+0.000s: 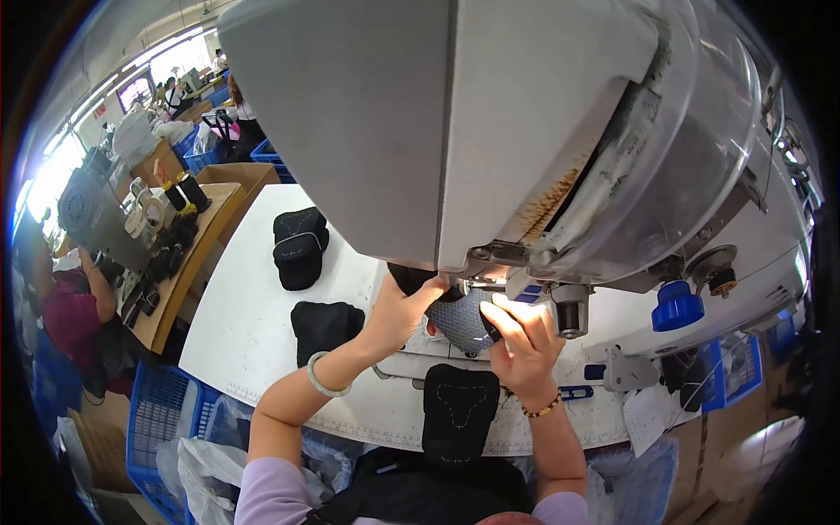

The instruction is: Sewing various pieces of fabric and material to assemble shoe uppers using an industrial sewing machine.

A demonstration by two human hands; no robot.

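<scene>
Beneath the head of a large grey sewing machine (385,114), I hold a fabric piece (462,323) with a grey textured face and black parts. My left hand (404,312) grips its left side, thumb stretched toward the needle area. On the other side, my right hand (525,343) pinches the black edge between thumb and fingers. The needle itself is hidden by the machine head. Close to the table's front edge lies a black fabric piece (461,411) with light stitched lines. Two more black pieces, one stitched (299,248) and one plain (325,330), rest left of my left hand.
The white table (236,324) has a curved front edge. A blue knob (677,305) and a blue-handled tool (576,393) are to the right. Blue crates (162,446) and plastic bags stand below left. Another person (74,306) sits at a machine on the far left.
</scene>
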